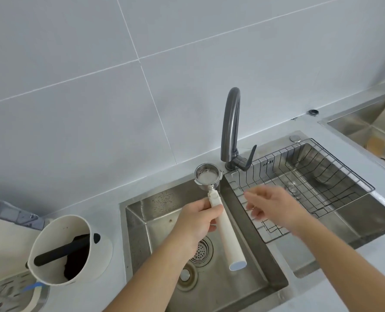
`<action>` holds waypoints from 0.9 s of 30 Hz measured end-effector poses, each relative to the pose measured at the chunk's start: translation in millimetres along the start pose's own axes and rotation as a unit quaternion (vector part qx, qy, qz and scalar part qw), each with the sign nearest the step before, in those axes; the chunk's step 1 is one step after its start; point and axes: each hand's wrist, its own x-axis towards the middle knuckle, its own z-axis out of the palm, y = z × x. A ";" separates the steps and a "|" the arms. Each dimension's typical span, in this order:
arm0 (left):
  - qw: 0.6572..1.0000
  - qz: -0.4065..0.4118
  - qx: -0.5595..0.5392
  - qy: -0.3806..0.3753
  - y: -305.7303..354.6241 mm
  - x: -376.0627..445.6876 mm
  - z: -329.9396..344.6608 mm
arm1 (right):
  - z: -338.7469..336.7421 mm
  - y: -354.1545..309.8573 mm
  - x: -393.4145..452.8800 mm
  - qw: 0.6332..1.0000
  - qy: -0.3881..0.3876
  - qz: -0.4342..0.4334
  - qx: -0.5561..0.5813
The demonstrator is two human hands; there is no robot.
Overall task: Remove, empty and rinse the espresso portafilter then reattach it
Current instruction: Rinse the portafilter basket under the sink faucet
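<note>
My left hand (194,224) grips the white handle of the portafilter (226,239) over the left sink basin (155,212). Its metal basket (207,175) faces up at the basin's far edge, just left of the dark grey faucet (230,129), with some water or foam inside. My right hand (274,206) hovers over the wire rack, fingers spread, blurred and holding nothing. No water is seen running from the faucet. The espresso machine's drip tray (9,291) shows at the lower left corner.
A white knock box (58,251) with a black bar and dark coffee grounds stands left of the sink. A black wire rack (304,188) sits in the right basin. The sink drain (200,249) lies under my left wrist. Another steel basin (366,124) is far right.
</note>
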 end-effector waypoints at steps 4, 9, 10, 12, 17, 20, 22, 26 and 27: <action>1.000 -0.014 -0.021 -0.008 -5.8 4.0 -1.0 | -26.1 -9.4 55.4 0.978 0.124 -0.070 -0.153; 0.999 -0.032 -0.031 -0.020 -8.0 1.6 -2.4 | -38.6 -19.0 120.4 0.952 0.171 -0.103 -0.231; 0.999 -0.036 -0.033 -0.022 -8.4 1.6 -2.0 | -39.3 -19.6 130.5 0.943 0.170 -0.106 -0.264; 0.998 -0.041 -0.028 -0.025 -8.7 1.6 -1.6 | -39.4 -20.5 145.5 0.937 0.157 -0.093 -0.299; 0.998 -0.034 -0.019 -0.042 -8.6 3.7 -0.8 | -40.7 -16.8 167.6 0.932 0.182 -0.085 -0.301; 0.998 -0.029 -0.021 -0.052 -7.5 5.6 0.1 | -41.8 -14.4 170.9 0.933 0.193 -0.090 -0.292; 0.997 -0.029 -0.025 -0.061 -6.7 6.5 1.0 | -41.7 -12.1 170.6 0.935 0.194 -0.095 -0.282; 0.996 -0.027 -0.022 -0.077 -6.0 7.4 2.0 | -42.1 -7.8 169.3 0.939 0.202 -0.095 -0.261; 0.996 -0.027 -0.021 -0.078 -5.7 8.0 2.4 | -42.4 -7.5 168.8 0.941 0.204 -0.092 -0.254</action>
